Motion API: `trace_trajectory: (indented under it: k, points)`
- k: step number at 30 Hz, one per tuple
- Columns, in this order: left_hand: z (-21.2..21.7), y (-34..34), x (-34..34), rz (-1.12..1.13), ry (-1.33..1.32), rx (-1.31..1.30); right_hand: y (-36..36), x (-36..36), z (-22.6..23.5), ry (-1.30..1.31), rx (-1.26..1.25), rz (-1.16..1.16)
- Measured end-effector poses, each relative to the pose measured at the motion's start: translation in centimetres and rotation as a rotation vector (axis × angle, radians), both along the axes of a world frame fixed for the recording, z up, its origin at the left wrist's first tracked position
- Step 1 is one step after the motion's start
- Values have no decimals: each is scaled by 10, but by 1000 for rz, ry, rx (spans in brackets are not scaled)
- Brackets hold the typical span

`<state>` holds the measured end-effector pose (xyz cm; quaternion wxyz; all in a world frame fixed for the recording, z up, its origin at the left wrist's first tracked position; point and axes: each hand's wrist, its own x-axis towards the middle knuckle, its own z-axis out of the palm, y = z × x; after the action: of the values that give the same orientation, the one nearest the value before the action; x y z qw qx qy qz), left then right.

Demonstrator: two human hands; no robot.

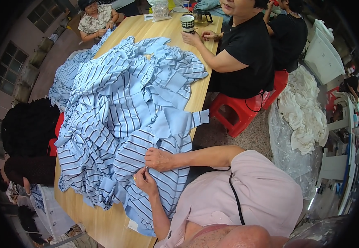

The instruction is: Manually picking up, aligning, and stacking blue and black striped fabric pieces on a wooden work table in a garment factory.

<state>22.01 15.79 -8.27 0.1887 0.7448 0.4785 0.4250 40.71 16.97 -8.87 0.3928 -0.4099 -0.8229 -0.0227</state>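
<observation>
At left, bare wooden tabletop (74, 202) opened toward the near corner. Blue striped garments (117, 103) lay heaped across the middle, covering the edge beside the person. On them the left hand (145, 182) reached up to the curled right hand (159, 159); whether either pinched cloth I couldn't tell. Rightward, a cuff (200, 118) overhung the edge, short of a red stool (237, 113).

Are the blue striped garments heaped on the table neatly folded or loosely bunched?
Loosely bunched: the striped garments lie rumpled across the table, with overlapping layers and stripes bending in different directions.
</observation>
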Motion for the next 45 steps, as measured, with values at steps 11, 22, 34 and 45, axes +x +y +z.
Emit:
trace_trajectory:
  k: [11, 22, 34, 45]
  points:
    - [16, -4, -17, -168, 362, 198, -11, 10, 13, 50, 42, -150]
    - [35, 7, 9, -71, 665, 132, -23, 30, 0, 2, -50, -111]
    - [12, 24, 44, 16, 394, 67, -21, 32, 2, -21, -130, -98]
    - [11, 28, 39, 40, 159, -79, -20, 27, 14, -105, -170, -128]
